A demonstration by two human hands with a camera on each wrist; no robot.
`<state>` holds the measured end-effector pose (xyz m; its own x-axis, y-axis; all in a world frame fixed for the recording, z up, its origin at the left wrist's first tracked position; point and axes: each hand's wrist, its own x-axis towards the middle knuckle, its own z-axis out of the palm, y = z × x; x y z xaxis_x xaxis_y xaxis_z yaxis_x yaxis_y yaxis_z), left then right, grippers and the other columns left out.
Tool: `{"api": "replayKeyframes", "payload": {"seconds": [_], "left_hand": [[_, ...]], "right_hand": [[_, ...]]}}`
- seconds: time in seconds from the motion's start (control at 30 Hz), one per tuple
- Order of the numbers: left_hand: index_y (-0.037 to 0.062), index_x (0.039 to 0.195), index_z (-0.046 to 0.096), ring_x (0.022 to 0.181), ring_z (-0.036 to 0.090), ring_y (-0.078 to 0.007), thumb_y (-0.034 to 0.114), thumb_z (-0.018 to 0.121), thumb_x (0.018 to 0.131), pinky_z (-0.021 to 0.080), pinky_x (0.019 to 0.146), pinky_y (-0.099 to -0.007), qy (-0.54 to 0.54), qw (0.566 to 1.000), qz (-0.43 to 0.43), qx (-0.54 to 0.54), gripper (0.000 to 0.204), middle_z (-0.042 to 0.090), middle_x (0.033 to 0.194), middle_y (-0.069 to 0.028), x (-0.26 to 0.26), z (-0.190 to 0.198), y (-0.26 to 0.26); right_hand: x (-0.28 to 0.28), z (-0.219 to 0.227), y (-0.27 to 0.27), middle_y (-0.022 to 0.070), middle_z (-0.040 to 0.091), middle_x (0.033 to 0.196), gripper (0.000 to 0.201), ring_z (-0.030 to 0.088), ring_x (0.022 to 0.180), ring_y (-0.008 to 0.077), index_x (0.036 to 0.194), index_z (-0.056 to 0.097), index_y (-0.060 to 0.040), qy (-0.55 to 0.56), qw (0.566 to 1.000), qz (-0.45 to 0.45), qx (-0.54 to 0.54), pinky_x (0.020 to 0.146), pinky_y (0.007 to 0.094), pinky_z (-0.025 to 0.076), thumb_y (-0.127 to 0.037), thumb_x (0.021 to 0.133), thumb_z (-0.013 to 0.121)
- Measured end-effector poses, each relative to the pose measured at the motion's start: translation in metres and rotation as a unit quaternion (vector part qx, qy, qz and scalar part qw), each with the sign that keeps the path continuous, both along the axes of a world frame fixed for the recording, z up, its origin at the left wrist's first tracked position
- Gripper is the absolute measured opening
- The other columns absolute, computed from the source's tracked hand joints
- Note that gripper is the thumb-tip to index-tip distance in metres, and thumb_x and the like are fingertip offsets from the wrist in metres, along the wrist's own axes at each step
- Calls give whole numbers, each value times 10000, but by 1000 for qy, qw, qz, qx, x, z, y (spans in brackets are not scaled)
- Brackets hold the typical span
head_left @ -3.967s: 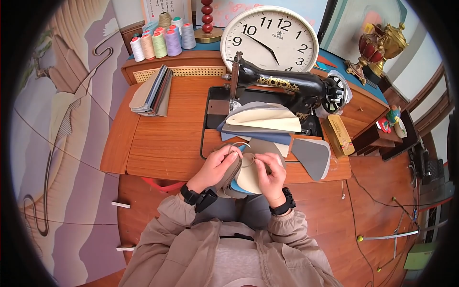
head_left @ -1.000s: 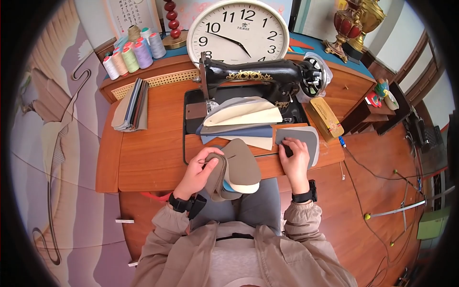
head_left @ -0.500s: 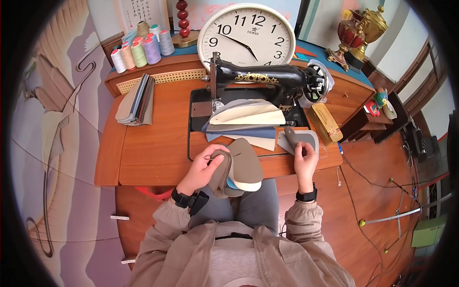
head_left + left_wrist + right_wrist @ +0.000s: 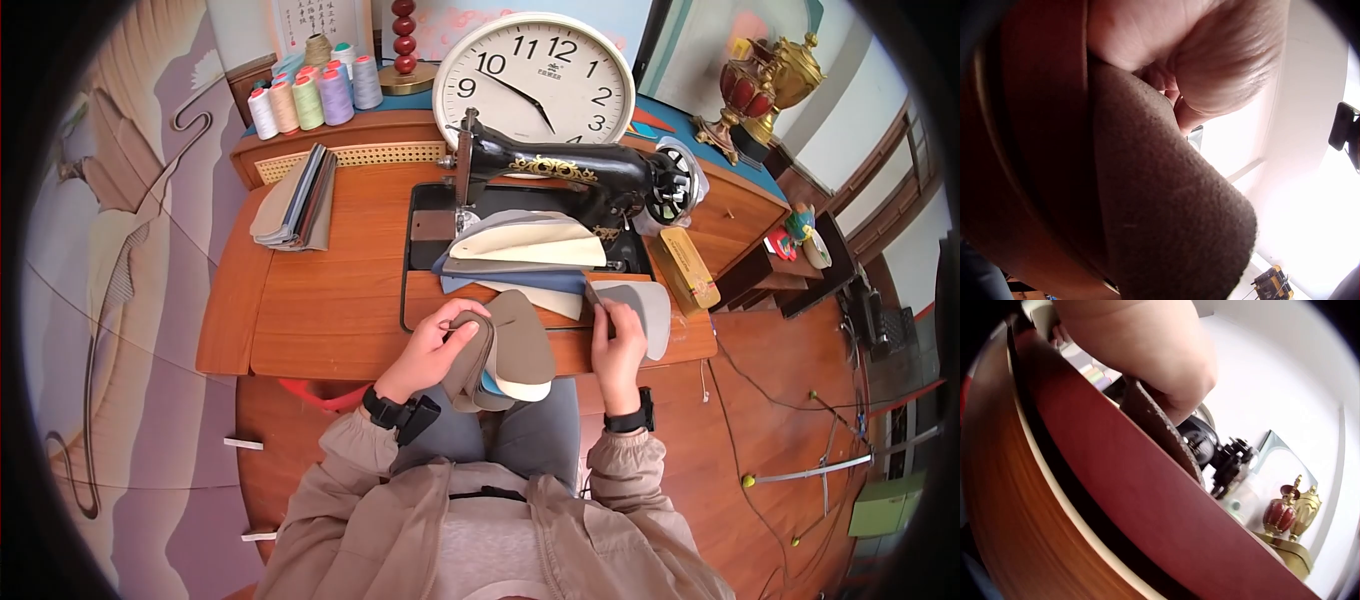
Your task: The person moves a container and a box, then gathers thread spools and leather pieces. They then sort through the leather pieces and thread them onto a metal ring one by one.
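Nearest to the person, at the front edge of the worktop (image 4: 320,330), the left hand (image 4: 440,345) is gripping a ringed bundle of fabric swatches (image 4: 505,355); its fingers are curled around the top of the bundle, and the rounded leaves are hanging over the edge toward the lap. The brown leaf is lying on top (the left wrist view is showing only its rough brown surface under the clenched fingers).

Just to the right, the right hand (image 4: 618,350) is lying on the near left end of a loose grey swatch (image 4: 645,310), near the front right corner of the worktop. Its fingers are bending onto the grey piece and seem to be pinching its edge, though I cannot tell this for sure. The swatch is running away from the fingers, toward the back right, so the right hand is clearly the nearer one.

Behind them, a fan of swatches (image 4: 525,250) is lying under the black sewing machine (image 4: 570,175).
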<state>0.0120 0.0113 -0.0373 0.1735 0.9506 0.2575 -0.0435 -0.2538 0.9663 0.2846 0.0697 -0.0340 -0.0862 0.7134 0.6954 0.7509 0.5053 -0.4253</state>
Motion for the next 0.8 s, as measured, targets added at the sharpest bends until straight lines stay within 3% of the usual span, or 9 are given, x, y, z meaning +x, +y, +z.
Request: {"api": "replayKeyframes", "payload": {"seconds": [0.1, 0.23, 0.33, 0.4, 0.5, 0.8], "left_hand": [[27, 1186, 584, 981, 550, -74, 89, 520, 1017, 445, 889, -245, 20, 1000, 7, 18, 191, 601, 1101, -21, 1, 3, -1], [14, 1171, 577, 1059, 530, -98, 112, 515, 1015, 427, 947, -267, 19, 1000, -1, -18, 194, 583, 1136, -29, 1, 2, -1], [13, 1176, 577, 1060, 535, -99, 93, 517, 1012, 434, 942, -267, 19, 1000, 9, -16, 192, 587, 1132, -31, 2, 2, 0], [22, 1181, 577, 966, 572, -82, 80, 516, 1018, 475, 865, -262, 22, 1000, 22, 4, 184, 610, 1076, -36, 3, 0, 0], [14, 1182, 571, 1002, 576, -94, 71, 513, 1017, 475, 874, -265, 42, 998, 34, 16, 184, 611, 1088, -45, 3, -2, 2], [-17, 1169, 569, 1060, 572, -113, 62, 503, 1017, 460, 901, -254, 66, 997, 39, 30, 183, 609, 1117, -65, 4, 2, 2]], "right_hand": [[-32, 0, -16, 171, 656, 887, 53, 639, 795, 340, 950, 625, 10, 113, 988, 100, -21, 707, 374, 512, 13, 897, 629], [-68, 1, -34, 178, 641, 879, 117, 632, 783, 334, 1031, 633, 21, 185, 960, 186, -102, 705, 351, 501, 35, 923, 590], [-72, 0, -32, 161, 641, 884, 187, 630, 791, 325, 1067, 643, 13, 143, 964, 214, -66, 713, 365, 502, 68, 898, 586], [-72, -1, -30, 130, 635, 883, 310, 623, 809, 300, 1119, 667, -13, 103, 969, 223, -6, 720, 375, 501, 102, 838, 602], [-65, -1, -30, 103, 632, 905, 399, 610, 803, 278, 1153, 688, -49, 49, 977, 203, 46, 713, 363, 501, 102, 790, 621], [-54, 10, -26, 92, 625, 924, 412, 599, 802, 262, 1142, 701, -60, -76, 969, 217, 87, 692, 358, 490, 89, 764, 633]]}}
